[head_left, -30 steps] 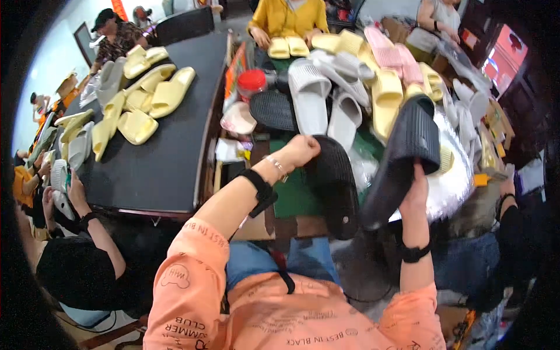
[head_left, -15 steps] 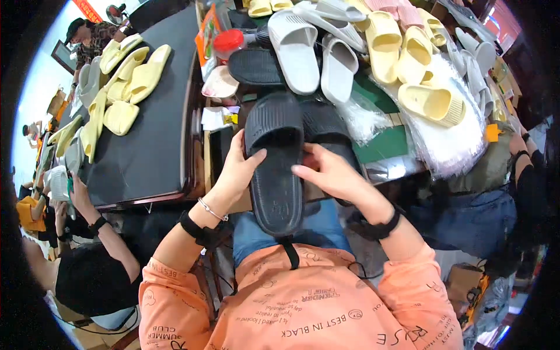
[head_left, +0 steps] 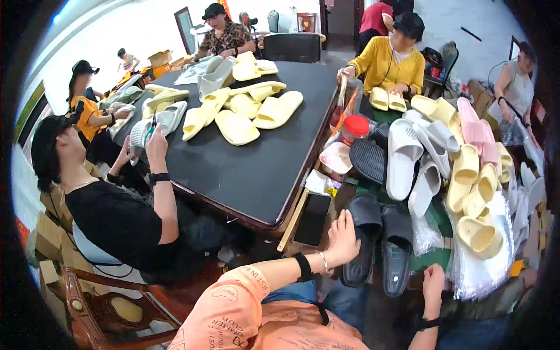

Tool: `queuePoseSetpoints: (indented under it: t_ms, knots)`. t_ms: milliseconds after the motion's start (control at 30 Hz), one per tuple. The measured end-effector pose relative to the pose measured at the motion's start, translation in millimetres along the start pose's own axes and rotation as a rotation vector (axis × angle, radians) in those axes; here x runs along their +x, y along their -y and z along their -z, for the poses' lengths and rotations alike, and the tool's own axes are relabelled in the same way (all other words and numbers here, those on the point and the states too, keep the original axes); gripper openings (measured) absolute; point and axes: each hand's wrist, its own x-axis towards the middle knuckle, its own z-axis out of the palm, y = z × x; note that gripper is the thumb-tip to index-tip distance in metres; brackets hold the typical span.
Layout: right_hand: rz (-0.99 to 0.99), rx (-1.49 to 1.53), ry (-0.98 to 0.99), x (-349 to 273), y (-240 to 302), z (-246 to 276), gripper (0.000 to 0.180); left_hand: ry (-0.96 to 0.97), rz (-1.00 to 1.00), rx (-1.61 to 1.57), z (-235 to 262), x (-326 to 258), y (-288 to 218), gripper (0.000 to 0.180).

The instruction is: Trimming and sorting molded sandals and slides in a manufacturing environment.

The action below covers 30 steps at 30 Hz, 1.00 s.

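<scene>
Two black slide slippers lie side by side on the table in front of me, toes pointing away. Beside the left black slipper [head_left: 360,256] is my left hand [head_left: 342,240], open, its fingers stretched along the slipper's left edge and seeming to touch it. The right black slipper [head_left: 396,265] lies between my two hands, with a small pale spot near its heel. My right hand [head_left: 433,284] is apart from it, over the near edge of the green mat [head_left: 434,259]. Its fingers are curled in, with nothing visible in them.
Grey slippers [head_left: 403,157], yellow slippers [head_left: 464,175] and pink slippers [head_left: 477,134] crowd the table beyond. Clear plastic bags [head_left: 481,271] lie at right. A dark phone [head_left: 313,219] and red-lidded jar [head_left: 354,127] are at left. Co-workers sit around the black table [head_left: 256,186].
The black slipper that both hands held up now lies beside its mate. My hands have drawn apart. The view has swung left and up, showing more co-workers.
</scene>
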Motion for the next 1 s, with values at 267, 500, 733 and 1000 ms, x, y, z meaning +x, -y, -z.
queuePoseSetpoints:
  t_ms: [267,500,733,1000]
  knots:
    - [-0.141,0.509,0.209,-2,77,66,0.013,0.13,-0.756,-0.087,7,-13,-45,0.062]
    - [0.008,0.93,0.382,-4,141,78,0.012,0.423,-0.719,-0.598,-24,-9,-91,0.039]
    - [-0.052,0.787,0.122,27,86,52,0.021,0.255,-0.646,-0.667,-26,-8,-103,0.013]
    - [-0.359,0.77,0.289,79,32,-18,0.028,0.469,-1.076,-0.594,-43,-42,-110,0.011]
